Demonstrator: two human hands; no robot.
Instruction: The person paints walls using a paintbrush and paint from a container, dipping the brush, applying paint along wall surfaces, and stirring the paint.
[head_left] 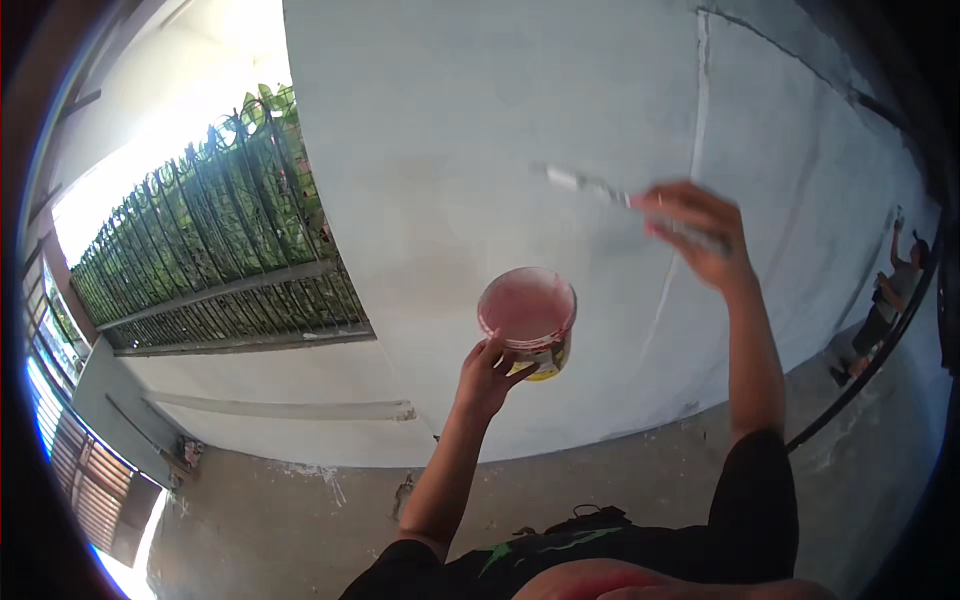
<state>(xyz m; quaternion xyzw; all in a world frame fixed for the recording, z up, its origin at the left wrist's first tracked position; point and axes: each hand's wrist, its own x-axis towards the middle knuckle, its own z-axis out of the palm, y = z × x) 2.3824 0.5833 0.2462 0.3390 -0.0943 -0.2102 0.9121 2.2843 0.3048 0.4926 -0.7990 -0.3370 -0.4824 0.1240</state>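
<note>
My left hand (485,378) grips a small plastic bucket (554,356), thumb and fingers pressed at its near rim and side. Pink stains coat the inside of this bucket, and a yellow patch shows low on its outside. The depth of any paint inside is hard to read. Raised to the right, my right hand (702,228) is closed around the handle of a paintbrush (592,187). The brush is smeared by motion; its pale head points left toward the grey-white wall (450,130). I cannot tell whether its bristles touch the wall.
A barred window opening (220,230) with green plants behind it lies at the left, above a ledge (290,407). Another person (890,295) stands by the wall at the far right, one arm raised. Concrete floor (270,500) runs below the wall.
</note>
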